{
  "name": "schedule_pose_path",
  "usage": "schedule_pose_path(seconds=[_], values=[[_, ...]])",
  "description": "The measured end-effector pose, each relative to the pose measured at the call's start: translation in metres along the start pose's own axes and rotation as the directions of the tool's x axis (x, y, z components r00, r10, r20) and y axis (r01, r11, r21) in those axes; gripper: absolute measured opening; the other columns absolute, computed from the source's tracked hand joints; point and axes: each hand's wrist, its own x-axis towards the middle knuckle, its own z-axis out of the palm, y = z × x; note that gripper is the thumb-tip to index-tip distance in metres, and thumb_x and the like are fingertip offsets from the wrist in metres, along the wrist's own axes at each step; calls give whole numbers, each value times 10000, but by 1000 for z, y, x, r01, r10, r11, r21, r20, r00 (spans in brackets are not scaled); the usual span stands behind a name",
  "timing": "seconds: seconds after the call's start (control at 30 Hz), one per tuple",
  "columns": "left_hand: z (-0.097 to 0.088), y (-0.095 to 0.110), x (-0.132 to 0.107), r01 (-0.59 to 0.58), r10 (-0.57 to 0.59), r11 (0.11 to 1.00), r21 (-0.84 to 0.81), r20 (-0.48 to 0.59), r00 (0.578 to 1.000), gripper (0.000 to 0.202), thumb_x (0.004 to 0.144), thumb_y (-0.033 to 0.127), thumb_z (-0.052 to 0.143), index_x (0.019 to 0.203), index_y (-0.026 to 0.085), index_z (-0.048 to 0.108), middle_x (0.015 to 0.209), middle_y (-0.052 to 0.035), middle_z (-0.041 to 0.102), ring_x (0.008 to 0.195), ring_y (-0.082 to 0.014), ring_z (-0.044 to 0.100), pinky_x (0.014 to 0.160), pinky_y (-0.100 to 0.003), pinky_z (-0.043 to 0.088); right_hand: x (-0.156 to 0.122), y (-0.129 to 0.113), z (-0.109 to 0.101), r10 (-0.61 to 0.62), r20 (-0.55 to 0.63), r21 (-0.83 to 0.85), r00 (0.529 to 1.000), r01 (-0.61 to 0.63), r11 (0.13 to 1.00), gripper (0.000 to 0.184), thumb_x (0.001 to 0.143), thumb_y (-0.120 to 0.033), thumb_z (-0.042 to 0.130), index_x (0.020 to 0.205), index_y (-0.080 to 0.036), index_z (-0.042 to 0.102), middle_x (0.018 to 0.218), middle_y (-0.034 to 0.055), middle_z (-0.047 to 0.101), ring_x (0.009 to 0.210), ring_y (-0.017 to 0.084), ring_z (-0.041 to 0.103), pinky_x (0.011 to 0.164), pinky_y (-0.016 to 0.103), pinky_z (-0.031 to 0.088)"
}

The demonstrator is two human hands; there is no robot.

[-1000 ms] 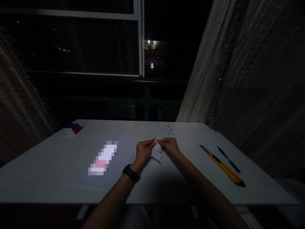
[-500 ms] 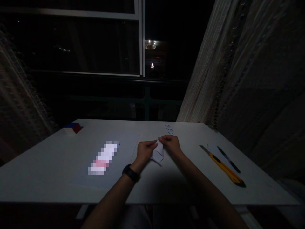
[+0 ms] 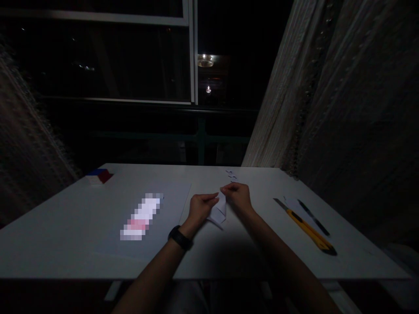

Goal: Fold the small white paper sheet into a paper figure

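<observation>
A small folded piece of white paper [image 3: 218,213] is between my hands, above the middle of the white table. My left hand [image 3: 200,206], with a dark band on its wrist, pinches the paper's left side between thumb and fingers. Its far tip is at the fingertips of my right hand [image 3: 238,195], which are closed in a pinch. Creased flaps of the paper show below the fingers, one pointing down to the right. My fingers hide the upper part of the paper.
On the white table [image 3: 78,226] lie a large paper sheet [image 3: 176,218] with a bright blurred-out device [image 3: 140,218], a colored puzzle cube [image 3: 98,175], a yellow box cutter [image 3: 306,229], a black pen [image 3: 314,218] and small marked paper pieces [image 3: 231,175]. Curtains [image 3: 271,87] hang behind.
My right hand has shifted slightly right and up, and the gap between the two hands' fingertips is a little wider. My left hand still holds the paper.
</observation>
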Motion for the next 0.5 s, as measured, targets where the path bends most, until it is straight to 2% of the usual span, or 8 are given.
schedule_pose_path(seconds=[0.1, 0.27, 0.37, 0.43, 0.5], values=[[1, 0, 0, -19, 19, 1000, 15, 3, 1000, 278, 612, 259, 703, 871, 158, 711, 838, -99, 707, 814, -230, 647, 793, -333, 469, 2, 0, -1, -6, 22, 8, 1000, 6, 1000, 196, 533, -343, 715, 566, -157, 661, 560, 37, 640, 535, 157, 556, 532, 264, 413], [1, -3, 1, -19, 19, 1000, 11, -2, 1000, 280, 614, 274, 703, 870, 161, 711, 851, -96, 706, 832, -233, 646, 805, -342, 469, 0, 0, 1, -15, -11, -43, 1000, 14, 999, 212, 553, -369, 698, 567, -162, 656, 558, 35, 640, 549, 164, 563, 553, 271, 419], [-1, -4, 3, 2, -3, 1000, -9, -77, 997, 286, 609, 278, 707, 871, 161, 711, 887, -94, 701, 854, -229, 644, 812, -332, 473, -4, 0, 2, 4, 75, -59, 997, 0, 998, 296, 584, -436, 678, 666, -152, 688, 658, 63, 681, 611, 181, 600, 591, 277, 437], [-3, -4, 5, 19, -23, 999, -37, -124, 992, 292, 614, 272, 704, 882, 156, 707, 896, -94, 700, 848, -227, 645, 791, -329, 485, -6, 3, 3, 40, 156, -106, 987, -24, 994, 333, 599, -473, 660, 645, -145, 689, 632, 67, 678, 593, 181, 601, 565, 270, 430], [-4, -2, 5, 39, -49, 997, -71, -145, 988, 289, 617, 257, 702, 885, 149, 705, 886, -94, 702, 829, -224, 649, 763, -324, 496, -7, 7, 5, 75, 187, -136, 980, -50, 989, 339, 592, -482, 660, 587, -144, 678, 565, 58, 657, 537, 168, 582, 526, 259, 413]])
